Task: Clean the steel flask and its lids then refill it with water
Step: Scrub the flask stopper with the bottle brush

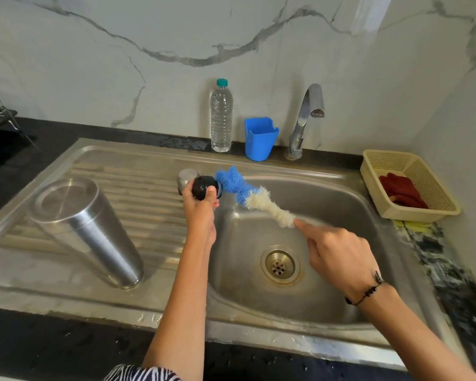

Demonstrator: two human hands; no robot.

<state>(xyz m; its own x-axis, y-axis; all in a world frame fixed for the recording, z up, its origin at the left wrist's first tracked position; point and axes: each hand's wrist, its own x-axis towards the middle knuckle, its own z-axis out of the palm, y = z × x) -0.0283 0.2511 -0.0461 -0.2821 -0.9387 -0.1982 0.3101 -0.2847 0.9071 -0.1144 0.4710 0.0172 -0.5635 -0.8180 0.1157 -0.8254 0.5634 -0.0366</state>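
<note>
The steel flask (85,229) stands upside down on the sink's drainboard at the left. My left hand (199,207) grips a black inner lid (204,187) above the basin's left rim. A steel outer lid (186,178) sits on the drainboard just behind that hand. My right hand (338,254) holds a bottle brush (254,199) with blue and white bristles over the basin. The brush's blue tip touches the black lid.
The steel sink (327,188) has its drain (279,266) near the middle. Along the back stand a tap (307,119), a blue plastic holder (260,138) and a clear water bottle (221,116). A cream basket (407,185) with a red cloth sits at right.
</note>
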